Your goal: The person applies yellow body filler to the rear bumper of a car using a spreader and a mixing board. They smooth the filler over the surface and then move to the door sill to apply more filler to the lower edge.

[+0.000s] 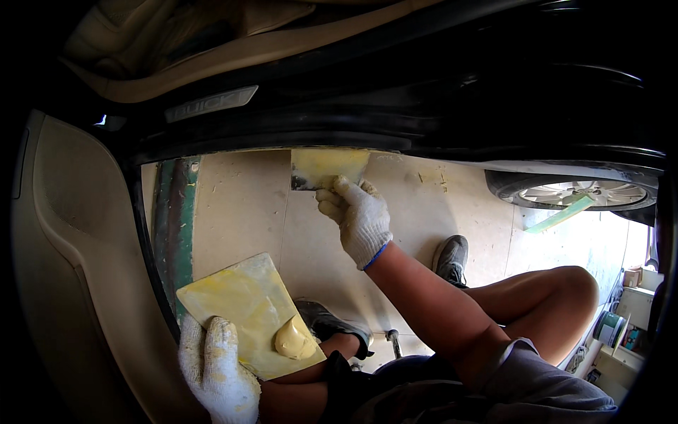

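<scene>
My left hand (222,364), in a stained white knit glove, is closed on the edge of a square yellow-smeared board (244,300). A lump of pale yellow body filler (293,340) sits near the board's right corner. My right hand (360,215), gloved likewise with a blue cuff edge, pinches a flat filler spreader (328,166) coated in yellow. The spreader's far edge meets the lower edge of the black car's sill (282,131); exactly how it touches there is hidden.
An open car door with a beige inner panel (78,233) stands at left. At right are a car wheel (583,191) with a pale green strip (561,214) before it, and a tin (609,329) on a cart. A green-edged rail (185,226) crosses the tiled floor.
</scene>
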The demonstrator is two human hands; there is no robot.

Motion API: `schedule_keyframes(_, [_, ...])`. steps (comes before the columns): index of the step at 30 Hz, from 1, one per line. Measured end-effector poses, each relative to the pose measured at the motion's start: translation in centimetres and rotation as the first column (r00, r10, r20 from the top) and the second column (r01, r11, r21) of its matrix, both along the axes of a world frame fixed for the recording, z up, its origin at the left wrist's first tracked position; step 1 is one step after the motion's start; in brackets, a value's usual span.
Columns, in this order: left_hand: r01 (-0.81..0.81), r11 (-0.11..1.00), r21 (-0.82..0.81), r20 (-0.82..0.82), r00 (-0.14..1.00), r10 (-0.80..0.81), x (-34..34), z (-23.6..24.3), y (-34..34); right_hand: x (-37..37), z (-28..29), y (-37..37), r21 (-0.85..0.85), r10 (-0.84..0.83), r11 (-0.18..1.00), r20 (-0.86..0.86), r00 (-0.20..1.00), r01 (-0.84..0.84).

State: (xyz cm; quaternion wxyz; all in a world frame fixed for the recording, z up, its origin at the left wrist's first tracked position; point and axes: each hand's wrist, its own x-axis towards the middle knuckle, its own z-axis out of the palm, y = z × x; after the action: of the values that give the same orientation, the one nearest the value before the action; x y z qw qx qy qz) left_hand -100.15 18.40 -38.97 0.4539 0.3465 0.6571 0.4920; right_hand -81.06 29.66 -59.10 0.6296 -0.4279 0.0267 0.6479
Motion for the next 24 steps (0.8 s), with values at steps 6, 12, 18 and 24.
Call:
schedule_keyframes(6, [0.004,1.0,-0.024,-0.002,1.0,-0.004,-0.2,0.2,0.0,1.4,-1.4,0.6,-0.03,-0.02,0.999,0.013,1.0,0.02])
schedule_keyframes(12, [-0.001,1.0,-0.031,-0.003,1.0,0.001,0.2,0.9,0.5,0.9,1.0,-3.1,-0.088,0.125,0.99,0.185,0.975,-0.111])
schedule_keyframes(18, [-0.062,0.998,-0.002,-0.14,0.988,0.062,-0.3,-0.3,2.4,6.4,5.9,-6.8,0.11,0.558,0.785,0.301,0.773,-0.609])
schedule_keyframes(24, [-0.034,0.999,-0.035,-0.094,0.995,0.031,-0.8,0.2,1.6,6.0,12.0,-4.5,0.205,0.708,0.265,0.621,0.335,-0.942])
